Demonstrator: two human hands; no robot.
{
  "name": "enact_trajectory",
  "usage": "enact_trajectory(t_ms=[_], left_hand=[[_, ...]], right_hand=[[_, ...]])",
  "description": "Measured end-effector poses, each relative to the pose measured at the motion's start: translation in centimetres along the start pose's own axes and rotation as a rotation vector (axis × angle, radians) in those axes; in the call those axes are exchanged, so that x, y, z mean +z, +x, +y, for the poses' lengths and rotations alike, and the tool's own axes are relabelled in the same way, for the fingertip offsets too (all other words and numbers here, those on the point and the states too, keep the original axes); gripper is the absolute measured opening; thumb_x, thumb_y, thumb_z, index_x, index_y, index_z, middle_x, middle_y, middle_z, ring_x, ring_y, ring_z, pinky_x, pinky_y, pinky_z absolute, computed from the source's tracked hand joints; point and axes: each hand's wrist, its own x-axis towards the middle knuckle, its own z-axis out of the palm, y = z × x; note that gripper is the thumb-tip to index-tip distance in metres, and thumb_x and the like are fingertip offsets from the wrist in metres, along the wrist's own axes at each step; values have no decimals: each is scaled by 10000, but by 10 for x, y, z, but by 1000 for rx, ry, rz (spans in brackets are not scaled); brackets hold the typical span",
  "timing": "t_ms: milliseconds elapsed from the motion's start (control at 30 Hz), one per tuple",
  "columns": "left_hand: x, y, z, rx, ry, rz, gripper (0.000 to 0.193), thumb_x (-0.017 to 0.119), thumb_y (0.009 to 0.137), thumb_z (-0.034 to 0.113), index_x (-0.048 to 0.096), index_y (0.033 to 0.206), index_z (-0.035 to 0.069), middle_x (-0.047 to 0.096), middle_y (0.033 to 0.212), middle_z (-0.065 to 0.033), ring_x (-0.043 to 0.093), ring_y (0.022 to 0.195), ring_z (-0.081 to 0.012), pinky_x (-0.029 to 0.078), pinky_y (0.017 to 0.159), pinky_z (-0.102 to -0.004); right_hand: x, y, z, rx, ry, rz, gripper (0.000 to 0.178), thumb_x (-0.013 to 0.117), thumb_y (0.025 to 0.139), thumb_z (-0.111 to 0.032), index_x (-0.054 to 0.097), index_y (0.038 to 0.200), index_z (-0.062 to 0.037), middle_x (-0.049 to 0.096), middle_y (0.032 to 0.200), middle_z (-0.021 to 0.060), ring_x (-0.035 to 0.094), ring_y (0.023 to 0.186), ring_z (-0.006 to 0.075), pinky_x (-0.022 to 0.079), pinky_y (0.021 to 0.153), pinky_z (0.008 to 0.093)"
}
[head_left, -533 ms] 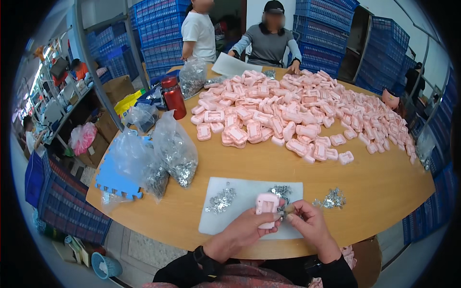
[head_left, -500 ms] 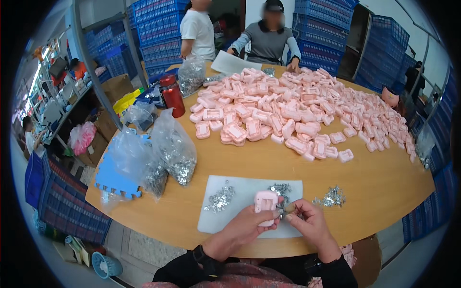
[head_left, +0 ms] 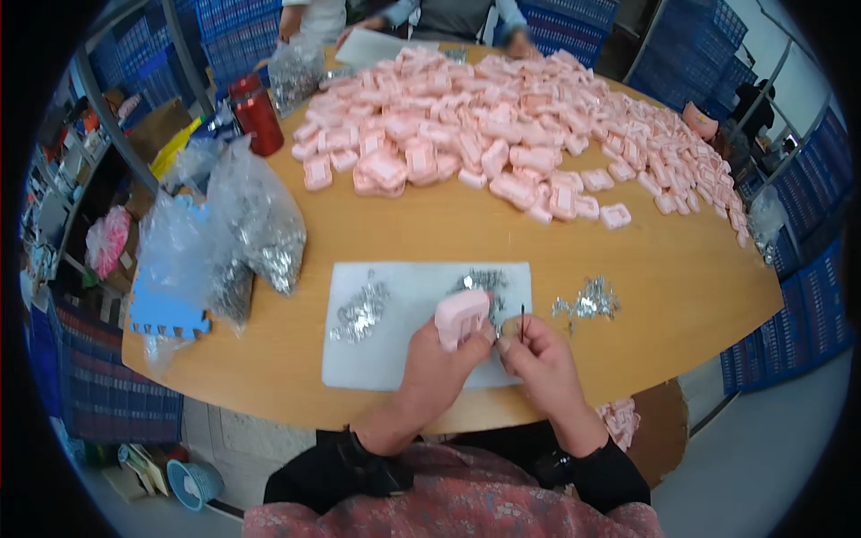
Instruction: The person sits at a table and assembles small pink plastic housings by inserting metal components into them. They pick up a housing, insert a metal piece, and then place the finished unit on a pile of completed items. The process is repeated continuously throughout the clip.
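My left hand (head_left: 437, 366) is closed around a pink plastic casing (head_left: 460, 311), which stands tilted with its recessed side facing right. Beside it, my right hand (head_left: 544, 366) pinches a thin dark stick-like tool (head_left: 523, 316) between thumb and fingers, pointing upward. The fingertips of both hands nearly meet at the casing's lower right edge; anything small between them is hidden. Both hands are over a white foam sheet (head_left: 408, 363). On it lie a pile of small shiny metal pieces (head_left: 362, 312) at the left and another metal pile (head_left: 482, 282) just beyond the casing.
Loose metal pieces (head_left: 589, 299) lie right of the sheet. A large heap of pink casings (head_left: 502, 125) spreads across the table's far side. Bags of metal parts (head_left: 269, 242), a blue foam mat (head_left: 161, 305) and a red flask (head_left: 257, 117) stand left. Another person's hand (head_left: 517, 42) touches the heap.
The whole scene has shifted up and left in view. The casing has turned in my left hand, its face now to the right. My right hand's dark tool now shows upright.
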Motion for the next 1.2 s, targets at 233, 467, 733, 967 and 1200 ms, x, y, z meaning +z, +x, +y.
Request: enact_trajectory(t_ms=[233,467,733,967,1200], left_hand=[[-18,-2,-4,-123,-483,-128,447,477,1029,336,499,1366,43,645,988,-71,631,866,-163,536,747,-333],[-39,-4,-12,-264,-695,-285,549,228,1073,438,448,1425,78,653,982,-123,653,859,-218,547,734,-375],[-41,-6,-11,-291,-667,-298,556,219,1082,426,392,1471,68,652,991,-120,647,872,-213,551,739,-369],[-40,1,-11,-95,-505,-143,601,202,1072,461,301,1520,73,648,1110,-158,637,1008,-264,532,855,-402],[-28,-3,1,19,-341,-112,567,205,1074,435,263,1540,118,616,1218,-190,605,1134,-268,477,964,-408]], right_hand=[[-3,1,-1,-33,18,-6,60,613,949,-96,587,950,-41,521,779,-64,432,683,10,346,595,182],[6,11,-10,-278,-386,-2,69,631,892,-15,592,949,-8,525,784,-58,442,707,20,391,625,199],[15,23,-14,-362,-644,-85,90,640,866,-39,603,941,-5,541,706,-8,483,630,40,418,570,228],[5,14,-12,-15,-157,-48,99,634,911,-63,606,997,-21,583,903,-32,492,830,47,420,760,207],[16,0,16,348,472,-287,49,613,923,-80,568,918,-63,596,906,-6,423,677,44,356,611,191]])
